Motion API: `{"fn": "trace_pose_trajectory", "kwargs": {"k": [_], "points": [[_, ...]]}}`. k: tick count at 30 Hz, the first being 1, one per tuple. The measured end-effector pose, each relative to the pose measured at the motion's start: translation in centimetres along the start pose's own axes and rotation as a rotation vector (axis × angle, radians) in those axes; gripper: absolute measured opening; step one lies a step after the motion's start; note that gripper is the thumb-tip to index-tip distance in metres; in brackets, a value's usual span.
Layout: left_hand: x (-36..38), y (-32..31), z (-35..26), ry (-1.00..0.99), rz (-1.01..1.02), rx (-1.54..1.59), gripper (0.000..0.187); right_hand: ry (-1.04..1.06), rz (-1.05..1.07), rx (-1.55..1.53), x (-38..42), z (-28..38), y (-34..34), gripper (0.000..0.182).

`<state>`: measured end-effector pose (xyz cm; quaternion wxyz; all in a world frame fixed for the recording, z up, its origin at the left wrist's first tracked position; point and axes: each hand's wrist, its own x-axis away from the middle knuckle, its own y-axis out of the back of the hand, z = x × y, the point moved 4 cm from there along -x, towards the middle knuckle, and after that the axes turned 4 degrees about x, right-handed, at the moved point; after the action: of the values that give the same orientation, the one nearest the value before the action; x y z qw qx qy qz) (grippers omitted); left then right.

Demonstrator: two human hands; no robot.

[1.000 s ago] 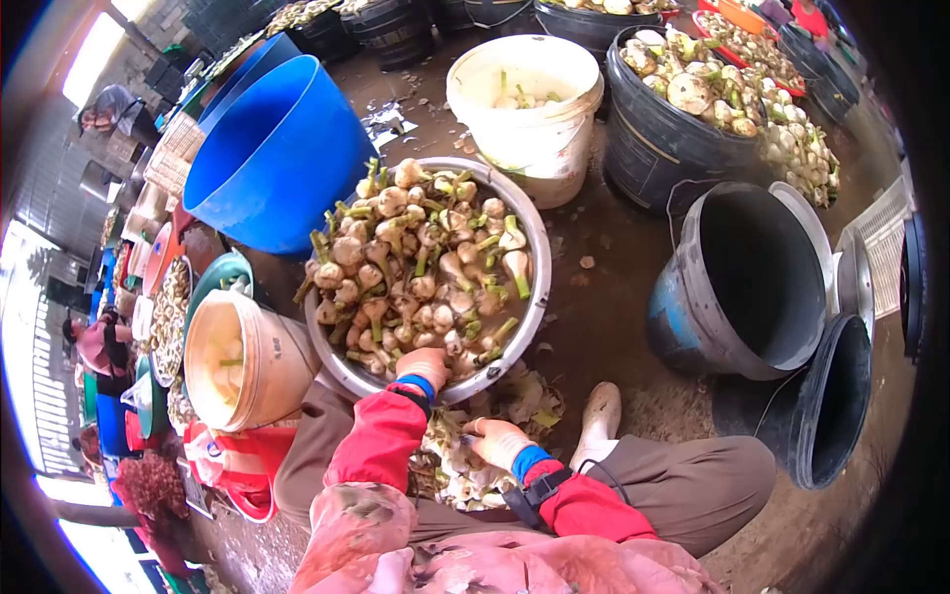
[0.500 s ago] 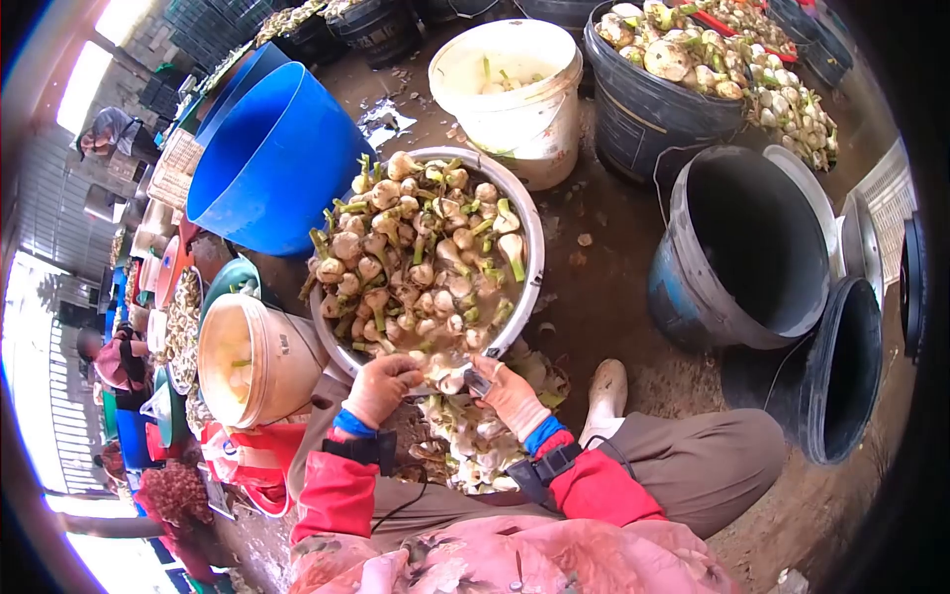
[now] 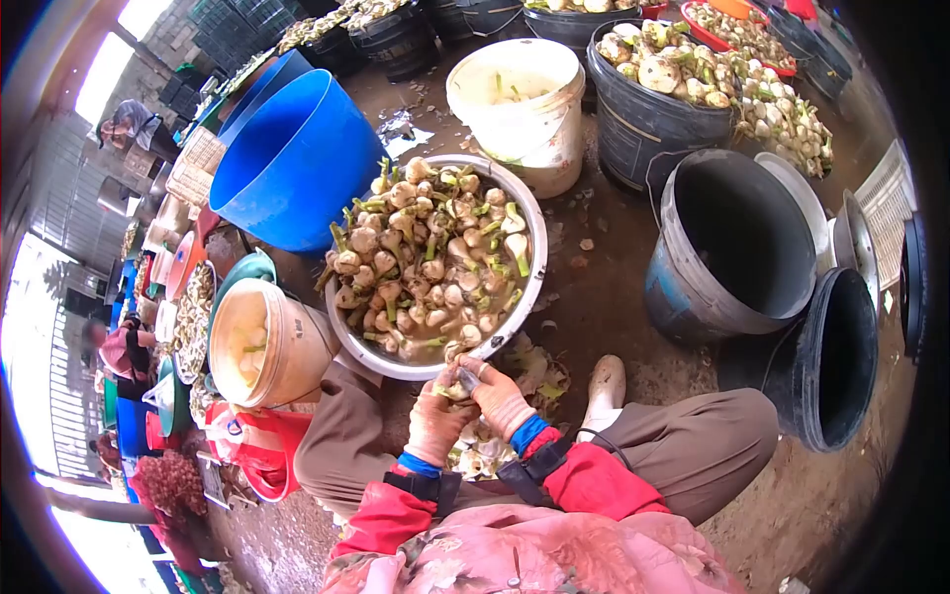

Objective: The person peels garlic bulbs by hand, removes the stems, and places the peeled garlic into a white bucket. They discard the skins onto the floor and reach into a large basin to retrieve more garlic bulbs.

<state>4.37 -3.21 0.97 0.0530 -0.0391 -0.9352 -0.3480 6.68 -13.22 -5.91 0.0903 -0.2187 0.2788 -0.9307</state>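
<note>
My left hand (image 3: 437, 424) is closed around a garlic bulb (image 3: 453, 388), just in front of the basin's near rim. Close against it, my right hand (image 3: 501, 401) grips a small metal blade (image 3: 467, 377), probably a knife, whose handle is hidden in the fingers. The two hands nearly touch at the bulb. Beyond them stands a round basin (image 3: 537, 259) with a pale rim, heaped with unpeeled garlic bulbs (image 3: 435, 259) on short green stems, in murky water. Below my hands, between my legs, lies a pile of garlic peelings (image 3: 480, 453).
A cream bucket (image 3: 312, 346) stands left of the basin and a white bucket (image 3: 559, 129) behind it. A large blue tub (image 3: 297, 168) is at back left. A full black bucket (image 3: 643, 139) is at back right, with dark buckets (image 3: 693, 267) at right. Other people (image 3: 124, 351) sit far left.
Both hands have drawn back from over the basin's rim toward my body and closed together around the bulb. The whole view has shifted slightly.
</note>
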Motion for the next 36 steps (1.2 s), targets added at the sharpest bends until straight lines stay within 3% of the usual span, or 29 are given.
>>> {"fn": "trace_pose_trajectory", "kwargs": {"k": [1,3,5,7,8,10,12,14,18,20,21,23,24,26,27,28,29,30,32,33,35,36], "points": [[0.0,-0.1,0.6,-0.002,-0.005,0.0,0.065,0.063,0.026,0.08,0.0,0.1,0.0,0.037],[-0.1,-0.2,1.4,0.113,0.012,0.787,0.072,0.049,0.011,0.162,0.4,1.5,0.2,0.039],[0.1,1.0,1.7,0.257,0.038,0.859,0.081,0.035,-0.006,0.239,0.9,2.9,0.2,0.041],[0.1,2.4,-0.1,0.291,0.147,0.481,0.08,0.039,0.05,0.134,1.2,3.7,0.0,0.042],[0.1,2.8,-1.1,0.292,0.147,0.48,0.08,0.113,0.059,0.306,1.3,3.9,0.1,0.042],[-0.1,2.9,-2.8,0.144,0.204,-0.218,0.076,0.124,0.058,0.446,1.5,3.7,-0.5,0.041],[0.0,2.2,-3.3,0.128,0.175,-0.281,0.073,0.188,0.065,0.671,1.8,3.6,-0.5,0.043],[-0.1,2.0,-3.9,0.143,0.153,-0.358,0.065,0.188,0.061,0.657,1.8,3.7,-0.5,0.042],[-0.1,1.1,-1.9,0.045,0.138,-0.37,0.068,0.196,0.015,0.545,1.6,3.4,-0.2,0.039],[0.5,1.4,-2.0,-0.201,-0.193,-0.222,0.063,0.174,0.025,0.376,1.5,3.4,-0.4,0.038],[0.4,1.1,-1.4,-0.204,-0.187,-0.22,0.063,0.151,0.036,0.211,1.6,3.7,-0.5,0.037],[0.0,0.8,0.8,0.189,-0.207,0.883,0.053,0.06,0.023,0.055,1.7,3.9,-0.1,0.039],[-0.4,1.1,0.5,0.196,-0.118,1.155,0.048,0.012,0.048,-0.104,1.7,3.8,0.2,0.04],[0.6,1.6,1.6,0.457,-0.131,1.565,0.034,-0.019,0.14,-0.284,1.6,4.0,1.0,0.04],[0.5,1.7,3.0,0.545,-0.137,1.711,0.03,0.064,0.142,-0.166,0.8,2.8,2.2,0.039],[0.3,1.8,4.4,0.524,-0.105,1.808,0.028,0.003,0.092,0.179,-0.2,1.3,3.8,0.038],[0.3,2.2,3.9,0.503,-0.133,1.814,0.031,-0.058,0.038,0.524,-0.3,1.5,4.3,0.037],[0.5,2.5,3.3,0.485,-0.097,1.797,0.032,-0.058,0.038,0.524,0.1,1.7,4.4,0.037],[1.1,3.2,2.2,0.472,-0.062,1.778,0.034,-0.014,-0.022,1.466,1.4,2.6,4.5,0.036],[1.2,3.5,1.6,0.414,0.013,1.692,0.036,-0.019,-0.021,1.467,1.1,2.1,4.3,0.036],[1.6,3.5,1.2,0.362,0.083,1.613,0.039,0.002,0.032,0.71,0.1,0.5,3.0,0.04],[1.7,3.4,1.2,0.381,0.132,1.379,0.046,0.05,0.089,0.529,0.2,1.0,1.7,0.043]]}}
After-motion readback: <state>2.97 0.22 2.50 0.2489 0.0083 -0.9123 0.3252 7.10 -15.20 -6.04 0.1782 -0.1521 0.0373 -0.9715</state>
